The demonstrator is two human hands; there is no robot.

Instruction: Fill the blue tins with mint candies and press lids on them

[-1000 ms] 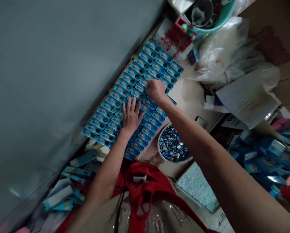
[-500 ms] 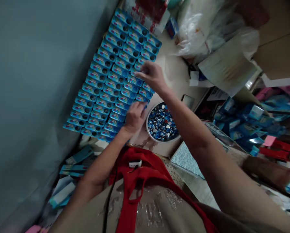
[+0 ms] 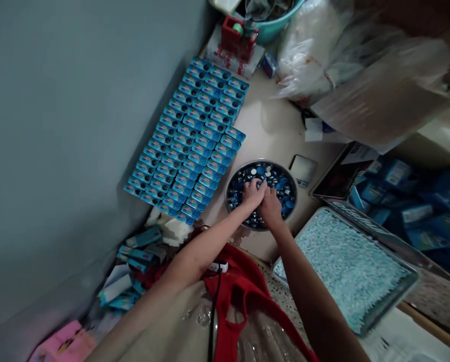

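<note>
My left hand and my right hand are side by side, nearly touching, over a round metal-rimmed bowl. Small round blue and silver caps fill the bowl. Both hands have curled fingers, their tips down among the caps; what they pinch is hidden. To the left, rows of small blue boxes with round holes at one end lie packed together. Dark openings show in many boxes, while those in the nearer right columns have blue discs in them.
A tray of pale blue granules is at the right, near a carton of blue packets. A small flat scale lies beyond the bowl. Plastic bags, a red tape dispenser and a turquoise basin stand at the back.
Both hands have left the blue boxes and moved right into the bowl, coming together there. The view has shifted, showing more of the granule tray.
</note>
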